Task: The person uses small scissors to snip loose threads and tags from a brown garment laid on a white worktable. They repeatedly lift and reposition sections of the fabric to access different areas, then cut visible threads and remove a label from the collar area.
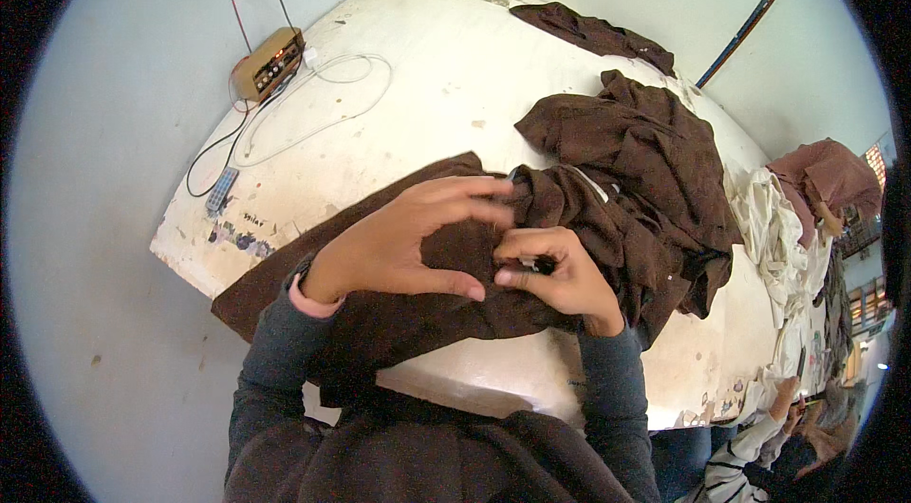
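Note:
Dark brown cloth point(285, 308) lies spread on the white table below both my hands. My left hand point(403, 237) hovers over it, fingers and thumb apart in a curve, with nothing between them; its fingertips are slightly blurred. Close beside it, my right hand point(560, 275) is closed in a pinch at the cloth. A small black piece point(543, 264) shows inside its curled fingers, mostly hidden, so I cannot tell its kind. Right of my hands, the brown cloth continues into a crumpled heap point(655, 152) with a pale strip on it.
A tan box with knobs point(269, 65) and loose cables point(380, 90) sits at the table's far left, near a small blue device point(222, 190). Another brown cloth point(598, 33) lies by the back wall. White cloth point(773, 237) and people point(821, 180) are at the right.

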Demonstrator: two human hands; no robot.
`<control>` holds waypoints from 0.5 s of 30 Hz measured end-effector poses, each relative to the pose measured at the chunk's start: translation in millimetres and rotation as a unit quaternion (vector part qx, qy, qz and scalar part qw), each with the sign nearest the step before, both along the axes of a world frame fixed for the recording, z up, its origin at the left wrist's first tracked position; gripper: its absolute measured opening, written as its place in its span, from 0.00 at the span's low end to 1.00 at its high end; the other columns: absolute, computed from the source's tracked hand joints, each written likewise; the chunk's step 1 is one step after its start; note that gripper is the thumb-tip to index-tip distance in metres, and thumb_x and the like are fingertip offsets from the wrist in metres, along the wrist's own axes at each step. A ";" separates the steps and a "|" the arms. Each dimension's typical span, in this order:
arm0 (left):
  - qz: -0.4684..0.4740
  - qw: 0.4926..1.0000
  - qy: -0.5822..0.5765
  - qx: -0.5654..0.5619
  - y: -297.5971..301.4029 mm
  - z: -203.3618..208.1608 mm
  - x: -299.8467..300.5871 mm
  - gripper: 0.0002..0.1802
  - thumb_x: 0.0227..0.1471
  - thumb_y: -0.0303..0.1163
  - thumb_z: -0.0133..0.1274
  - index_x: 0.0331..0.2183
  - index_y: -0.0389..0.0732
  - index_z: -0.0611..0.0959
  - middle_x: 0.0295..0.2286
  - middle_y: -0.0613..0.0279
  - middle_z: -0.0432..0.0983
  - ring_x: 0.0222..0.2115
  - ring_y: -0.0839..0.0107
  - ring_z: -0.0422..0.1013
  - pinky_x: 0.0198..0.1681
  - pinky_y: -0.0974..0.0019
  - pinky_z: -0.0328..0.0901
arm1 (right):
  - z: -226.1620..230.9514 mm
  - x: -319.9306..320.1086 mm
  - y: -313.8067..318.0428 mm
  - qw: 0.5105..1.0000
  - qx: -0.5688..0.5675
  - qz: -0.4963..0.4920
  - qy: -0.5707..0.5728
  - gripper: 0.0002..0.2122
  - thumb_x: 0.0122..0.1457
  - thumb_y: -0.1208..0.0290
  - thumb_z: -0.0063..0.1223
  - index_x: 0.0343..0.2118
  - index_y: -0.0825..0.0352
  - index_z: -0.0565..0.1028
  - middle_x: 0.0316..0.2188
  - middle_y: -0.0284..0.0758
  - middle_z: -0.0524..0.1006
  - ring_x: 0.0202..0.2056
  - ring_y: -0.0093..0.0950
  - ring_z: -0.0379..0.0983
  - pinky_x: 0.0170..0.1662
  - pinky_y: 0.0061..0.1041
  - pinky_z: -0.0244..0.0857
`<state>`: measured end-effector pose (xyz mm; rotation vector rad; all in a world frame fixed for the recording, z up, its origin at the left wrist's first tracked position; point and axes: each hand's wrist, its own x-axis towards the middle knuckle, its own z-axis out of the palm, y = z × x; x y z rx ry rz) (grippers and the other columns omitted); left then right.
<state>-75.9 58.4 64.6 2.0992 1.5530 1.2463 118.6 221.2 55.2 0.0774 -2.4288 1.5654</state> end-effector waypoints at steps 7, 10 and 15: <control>-0.120 0.964 -0.230 -0.054 18.0 -51.9 -18.8 0.21 0.40 0.34 0.75 0.30 0.44 0.77 0.52 0.56 0.78 0.62 0.56 0.65 0.64 0.52 0.58 | 8.5 9.6 5.8 0.994 -0.007 -0.106 -0.036 0.06 0.60 0.74 0.63 0.32 0.73 0.79 0.24 0.30 0.78 0.30 0.15 0.69 0.35 0.21 0.65; -0.099 0.946 -0.305 -0.046 18.4 -49.6 -4.1 0.26 0.44 0.30 0.74 0.42 0.44 0.76 0.56 0.55 0.74 0.58 0.64 0.68 0.62 0.56 0.60 | 5.5 5.1 3.3 0.993 -0.051 -0.100 -0.044 0.08 0.63 0.73 0.61 0.32 0.73 0.78 0.24 0.29 0.77 0.30 0.14 0.68 0.35 0.20 0.63; -0.070 0.929 -0.357 -0.073 19.0 -71.0 12.8 0.29 0.48 0.29 0.73 0.46 0.44 0.72 0.39 0.69 0.72 0.46 0.79 0.69 0.53 0.68 0.63 | -1.1 -2.5 1.9 0.985 -0.087 -0.132 -0.066 0.07 0.63 0.73 0.61 0.34 0.72 0.78 0.26 0.29 0.78 0.32 0.16 0.70 0.38 0.20 0.64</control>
